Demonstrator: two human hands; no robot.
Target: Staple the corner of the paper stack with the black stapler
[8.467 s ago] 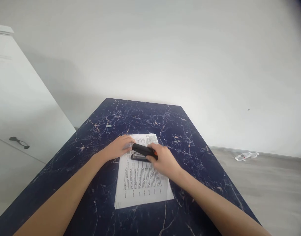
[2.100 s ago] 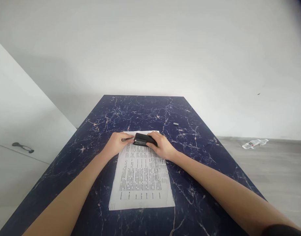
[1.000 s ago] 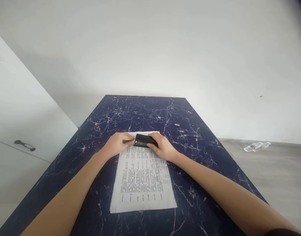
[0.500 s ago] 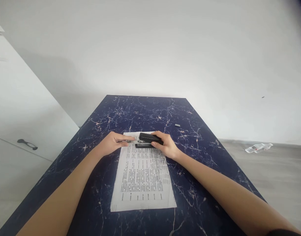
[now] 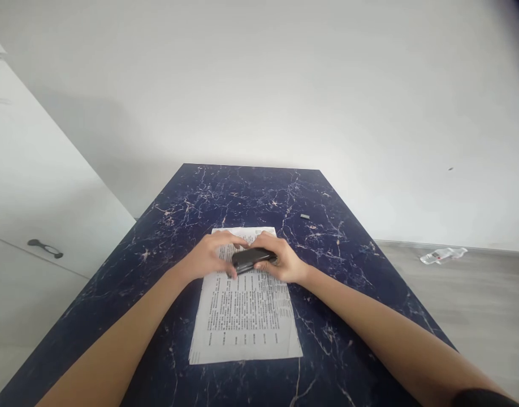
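A black stapler [image 5: 250, 259] is held just above a printed sheet of paper [image 5: 245, 308] that lies on the dark blue marbled table [image 5: 327, 249]. My right hand [image 5: 282, 261] grips the stapler's right end with fingers curled round it. My left hand [image 5: 210, 258] is at the stapler's left end, fingers bent and touching its tip. Both hands sit over the upper part of the sheet. The far edge of the paper shows beyond the hands.
A small grey strip of staples [image 5: 304, 216] lies on the table beyond the paper to the right. A white cabinet with a dark handle [image 5: 44, 248] stands at the left. A plastic bottle [image 5: 441, 255] lies on the grey floor at the right.
The stapler has come off the paper's top edge and toward me, now over the upper text. My left hand has moved from the paper's corner onto the stapler's left end.
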